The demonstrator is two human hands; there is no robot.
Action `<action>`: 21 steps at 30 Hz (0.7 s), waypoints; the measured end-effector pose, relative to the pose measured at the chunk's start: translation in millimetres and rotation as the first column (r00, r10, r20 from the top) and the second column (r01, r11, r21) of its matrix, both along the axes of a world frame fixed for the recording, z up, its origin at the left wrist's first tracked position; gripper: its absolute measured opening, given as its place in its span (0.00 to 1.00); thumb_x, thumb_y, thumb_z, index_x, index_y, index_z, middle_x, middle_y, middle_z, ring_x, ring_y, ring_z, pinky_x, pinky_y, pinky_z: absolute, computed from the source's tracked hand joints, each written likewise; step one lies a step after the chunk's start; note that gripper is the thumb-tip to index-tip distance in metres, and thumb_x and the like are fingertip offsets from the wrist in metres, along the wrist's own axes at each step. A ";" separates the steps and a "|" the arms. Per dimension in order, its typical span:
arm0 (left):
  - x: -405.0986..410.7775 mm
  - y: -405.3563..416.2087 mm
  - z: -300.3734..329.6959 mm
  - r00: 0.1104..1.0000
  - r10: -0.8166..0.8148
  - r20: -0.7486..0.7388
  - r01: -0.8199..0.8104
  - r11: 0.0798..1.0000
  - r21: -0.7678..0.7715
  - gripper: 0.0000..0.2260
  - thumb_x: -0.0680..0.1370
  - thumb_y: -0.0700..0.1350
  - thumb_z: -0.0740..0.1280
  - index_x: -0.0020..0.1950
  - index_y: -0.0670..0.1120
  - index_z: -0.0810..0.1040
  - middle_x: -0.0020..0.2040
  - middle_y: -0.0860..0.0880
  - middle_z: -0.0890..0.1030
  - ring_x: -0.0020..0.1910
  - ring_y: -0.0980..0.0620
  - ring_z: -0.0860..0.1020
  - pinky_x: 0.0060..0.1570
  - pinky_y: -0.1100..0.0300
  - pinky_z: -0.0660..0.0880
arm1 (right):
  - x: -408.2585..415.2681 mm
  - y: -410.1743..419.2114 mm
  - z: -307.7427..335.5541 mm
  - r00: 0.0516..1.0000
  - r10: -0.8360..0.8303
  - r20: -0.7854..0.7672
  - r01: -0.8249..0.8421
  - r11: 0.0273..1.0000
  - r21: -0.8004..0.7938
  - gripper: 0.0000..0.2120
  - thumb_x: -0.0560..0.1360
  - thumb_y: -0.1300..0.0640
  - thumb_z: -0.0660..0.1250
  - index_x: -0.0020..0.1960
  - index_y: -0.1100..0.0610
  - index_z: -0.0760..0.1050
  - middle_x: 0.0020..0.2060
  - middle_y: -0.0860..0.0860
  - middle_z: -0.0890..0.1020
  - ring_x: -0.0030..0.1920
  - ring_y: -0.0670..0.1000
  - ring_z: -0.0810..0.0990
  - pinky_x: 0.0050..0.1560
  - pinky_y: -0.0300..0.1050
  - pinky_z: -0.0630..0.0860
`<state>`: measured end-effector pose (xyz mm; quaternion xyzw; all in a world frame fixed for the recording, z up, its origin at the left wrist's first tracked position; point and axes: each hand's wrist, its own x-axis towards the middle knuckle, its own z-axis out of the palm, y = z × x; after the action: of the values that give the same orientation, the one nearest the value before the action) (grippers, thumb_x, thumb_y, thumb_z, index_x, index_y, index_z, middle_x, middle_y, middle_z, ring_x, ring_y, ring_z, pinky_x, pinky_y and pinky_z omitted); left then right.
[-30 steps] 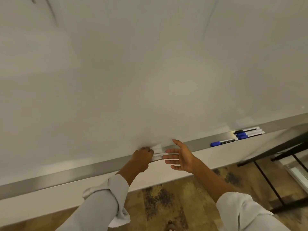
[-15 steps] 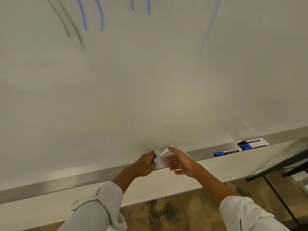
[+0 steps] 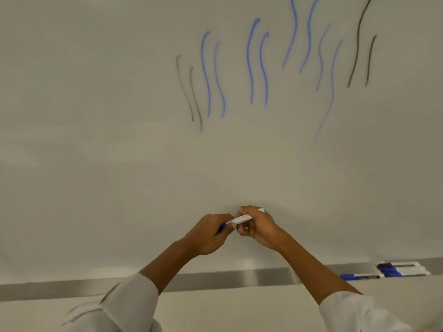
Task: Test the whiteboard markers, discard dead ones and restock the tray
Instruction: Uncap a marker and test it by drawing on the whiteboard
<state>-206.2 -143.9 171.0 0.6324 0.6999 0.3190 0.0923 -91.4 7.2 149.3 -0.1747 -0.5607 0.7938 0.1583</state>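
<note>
Both hands hold one white marker in front of the lower whiteboard. My left hand grips the marker's blue cap end; only a bit of blue shows below the fingers. My right hand grips the white barrel, whose far end pokes out above the knuckles. Several blue and black wavy test strokes cross the upper board. Three more markers with blue and dark caps lie in the metal tray at the far right.
The tray runs the full width of the view under the board, with a white strip of wall below it. White rolled sleeves cover both forearms at the bottom edge.
Both hands lifted the marker from the tray up in front of the board and closed around it. The view tilted upward, showing the test strokes and hiding the floor.
</note>
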 end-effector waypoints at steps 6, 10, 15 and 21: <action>-10.4 -23.1 62.0 0.999 0.033 0.040 -0.040 0.983 0.177 0.12 0.80 0.51 0.62 0.56 0.48 0.81 0.39 0.52 0.80 0.32 0.56 0.72 0.35 0.67 0.69 | -22.2 -14.1 75.9 0.968 0.132 -0.211 -0.070 0.958 0.280 0.13 0.73 0.59 0.61 0.36 0.62 0.82 0.32 0.61 0.82 0.28 0.53 0.79 0.31 0.43 0.77; -20.4 -33.6 113.7 0.989 0.146 -0.005 -0.137 0.938 0.317 0.16 0.75 0.60 0.67 0.56 0.52 0.77 0.30 0.57 0.77 0.26 0.57 0.70 0.29 0.68 0.67 | -27.8 -20.0 124.6 0.931 0.094 -0.353 0.083 0.887 0.455 0.16 0.77 0.54 0.59 0.40 0.57 0.83 0.32 0.58 0.83 0.32 0.53 0.81 0.36 0.43 0.77; -35.8 -45.0 189.0 0.977 0.207 -0.049 -0.169 0.894 0.416 0.12 0.73 0.52 0.62 0.54 0.51 0.65 0.26 0.51 0.70 0.24 0.57 0.66 0.27 0.64 0.65 | -25.3 -30.3 194.4 0.665 -0.220 -0.714 0.581 0.753 0.309 0.13 0.77 0.55 0.61 0.44 0.53 0.84 0.33 0.56 0.85 0.34 0.53 0.81 0.35 0.40 0.75; -41.4 -47.7 244.1 0.987 0.124 -0.103 -0.048 0.836 0.546 0.07 0.76 0.40 0.51 0.50 0.48 0.65 0.32 0.42 0.71 0.26 0.55 0.63 0.26 0.63 0.62 | -26.9 -27.8 235.3 0.436 -0.367 -0.822 0.877 0.375 0.299 0.12 0.79 0.47 0.63 0.52 0.51 0.83 0.39 0.48 0.87 0.41 0.46 0.84 0.42 0.38 0.79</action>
<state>-247.6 -191.6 415.1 0.6204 0.6136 0.4641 -0.1520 -118.3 -20.6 384.6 -0.0352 -0.6011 0.3827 0.7007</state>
